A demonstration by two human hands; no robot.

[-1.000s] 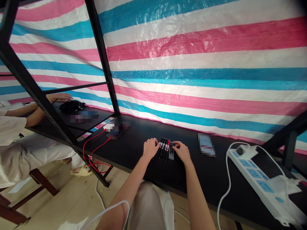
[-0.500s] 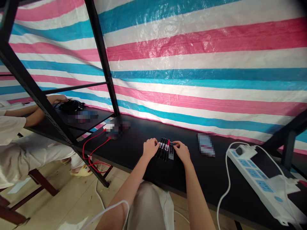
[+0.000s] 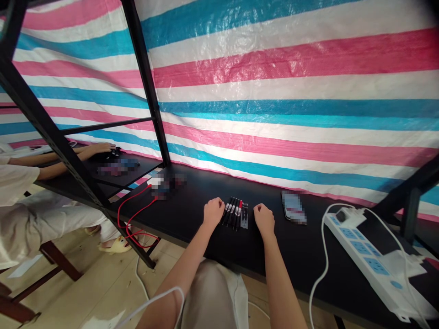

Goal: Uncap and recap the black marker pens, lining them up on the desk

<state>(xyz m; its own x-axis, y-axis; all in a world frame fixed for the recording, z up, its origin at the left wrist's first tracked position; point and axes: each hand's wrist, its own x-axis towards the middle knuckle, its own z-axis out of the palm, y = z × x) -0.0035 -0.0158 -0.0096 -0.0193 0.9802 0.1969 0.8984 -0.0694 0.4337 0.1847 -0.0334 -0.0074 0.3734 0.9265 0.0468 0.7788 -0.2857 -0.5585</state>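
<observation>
A row of several pens (image 3: 235, 213), black ones and one with a red cap, lies side by side on the black table (image 3: 192, 214). My left hand (image 3: 213, 212) rests just left of the row, fingers curled, touching or nearly touching the outermost pen. My right hand (image 3: 264, 219) rests as a loose fist just right of the row, a small gap between it and the pens. Neither hand holds anything that I can see.
A blurred flat packet (image 3: 294, 207) lies right of my right hand. A white power strip (image 3: 372, 258) with a white cable sits at the far right. Red wires (image 3: 132, 214) hang off the table's left end. Another person's arms (image 3: 61, 157) work at the neighbouring table on the left.
My right hand has let go of the pens' right side and drawn back into a fist. My left hand stays put. The other person's hand has slid right on their table.
</observation>
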